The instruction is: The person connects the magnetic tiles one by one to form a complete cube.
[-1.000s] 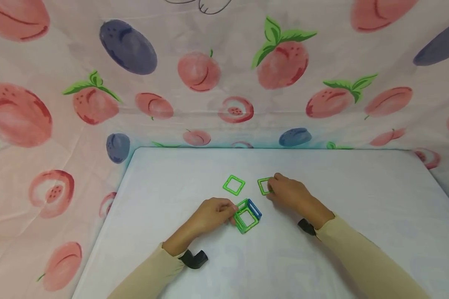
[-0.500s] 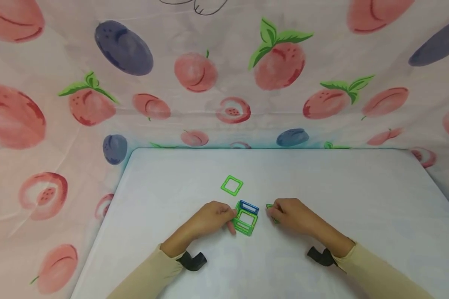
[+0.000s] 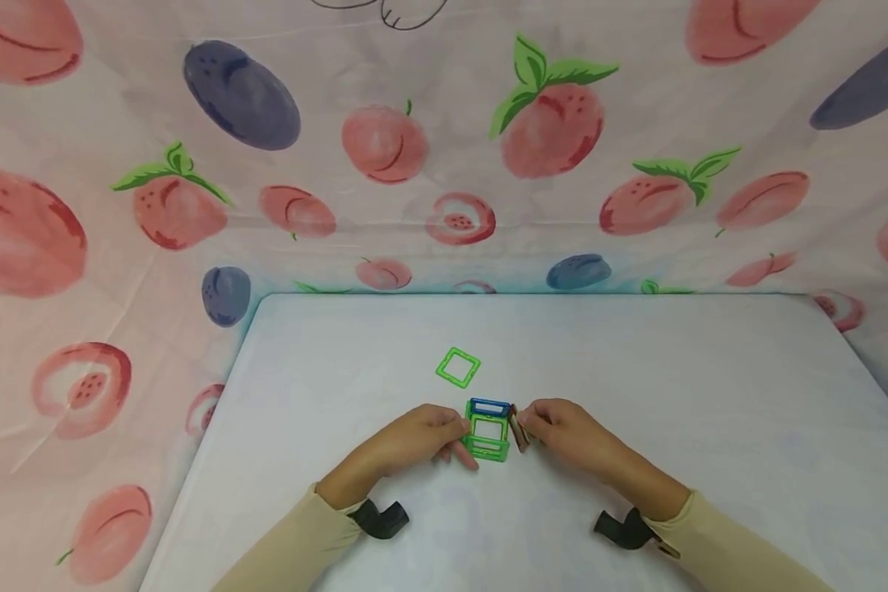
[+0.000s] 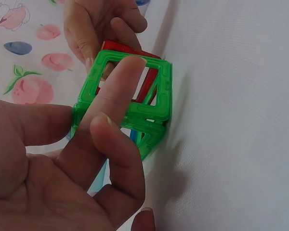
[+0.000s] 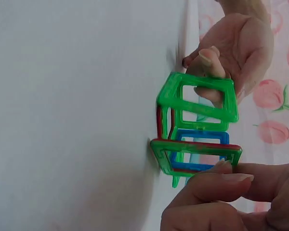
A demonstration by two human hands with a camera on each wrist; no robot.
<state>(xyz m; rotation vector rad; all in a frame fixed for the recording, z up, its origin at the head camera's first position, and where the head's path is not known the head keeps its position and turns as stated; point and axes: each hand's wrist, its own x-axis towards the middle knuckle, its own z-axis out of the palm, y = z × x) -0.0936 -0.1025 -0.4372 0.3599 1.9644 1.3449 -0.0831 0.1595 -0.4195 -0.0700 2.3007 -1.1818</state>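
A small open box of square magnetic tiles stands on the white table, with green sides and a blue tile at the back. My left hand pinches its left side between thumb and index finger; another finger stretches across the near green tile. On the right, my right hand pinches one more magnetic tile by its edge, upright and slightly tilted, close beside the box's right side. That tile shows green in the right wrist view and red in the left wrist view.
Behind the box, a loose green square tile lies flat on the white table. A fruit-print curtain hangs along the table's back and left side. Black wrist mounts sit under both sleeves.
My right hand has picked up the far right tile and brought it nearer and left, to the box's right side. The box has turned in my left hand, so its blue tile now faces front.
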